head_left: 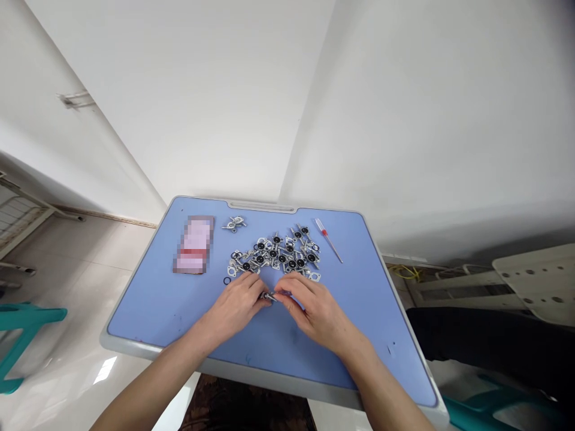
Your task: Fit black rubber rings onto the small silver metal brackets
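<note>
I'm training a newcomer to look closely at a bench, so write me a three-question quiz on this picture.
1. Multiple choice: on the blue rectangular tabletop, what lies just right of the heap of silver metal parts with round black caps?
a) a white ceramic cup
b) a slim tool with a clear-and-red handle and metal shaft
c) a folded green cloth

2. True or false: the fingers of the person's left hand hold a small silver metal part.

3. Fill in: the smaller, separate cluster of silver metal pieces lies closest to the tabletop's ____ edge (near or far).

Key: 1 b; 2 true; 3 far.
</note>
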The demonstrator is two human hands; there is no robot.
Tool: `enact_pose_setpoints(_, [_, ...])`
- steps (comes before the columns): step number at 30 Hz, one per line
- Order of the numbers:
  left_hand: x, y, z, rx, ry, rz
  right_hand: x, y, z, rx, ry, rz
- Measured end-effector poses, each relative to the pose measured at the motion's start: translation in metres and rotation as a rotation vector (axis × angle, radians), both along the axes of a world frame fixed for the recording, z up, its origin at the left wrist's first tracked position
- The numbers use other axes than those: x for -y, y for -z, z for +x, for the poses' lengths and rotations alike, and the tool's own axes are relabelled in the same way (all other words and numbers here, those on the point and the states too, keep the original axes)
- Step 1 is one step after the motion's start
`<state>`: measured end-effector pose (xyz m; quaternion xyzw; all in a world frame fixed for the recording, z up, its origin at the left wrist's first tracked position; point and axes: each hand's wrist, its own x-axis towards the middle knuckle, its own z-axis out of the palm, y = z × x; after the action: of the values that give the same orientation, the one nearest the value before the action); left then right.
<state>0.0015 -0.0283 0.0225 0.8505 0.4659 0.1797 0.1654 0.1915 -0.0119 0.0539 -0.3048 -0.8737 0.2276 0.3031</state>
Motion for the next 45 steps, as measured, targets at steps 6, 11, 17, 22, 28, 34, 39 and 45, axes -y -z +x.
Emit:
enact_pose_setpoints(6, [0.005, -0.005, 0.0, 0.031, -0.025, -0.061, 0.003, 0.0, 0.001, 0.018, -0.012, -0.027])
enact_pose_setpoints(11, [0.006, -0.009, 0.0, 0.064, -0.033, -0.113, 0.003, -0.002, 0.003, 0.02, -0.008, -0.04])
enact_pose_setpoints(17, [0.006, -0.012, -0.002, 0.097, -0.052, -0.205, 0.004, -0.001, 0.004, 0.01, 0.006, -0.077])
enact_pose_setpoints(22, [0.005, -0.011, -0.003, 0.088, -0.039, -0.244, 0.002, -0.001, 0.003, -0.026, 0.037, -0.084])
enact_pose_setpoints(28, [0.004, -0.01, -0.002, 0.098, -0.072, -0.269, -0.002, -0.003, 0.006, -0.116, 0.17, -0.06])
enact_pose_setpoints(34, [0.005, -0.011, 0.0, 0.115, -0.08, -0.311, -0.004, -0.003, 0.011, -0.223, 0.391, -0.116])
enact_pose_setpoints(39, [0.009, -0.014, -0.002, 0.159, -0.039, -0.43, -0.006, 0.0, 0.01, -0.235, 0.427, -0.133])
enact_pose_setpoints(45, [0.006, -0.022, -0.004, 0.119, -0.015, -0.159, -0.007, -0.001, 0.016, -0.282, 0.44, -0.213])
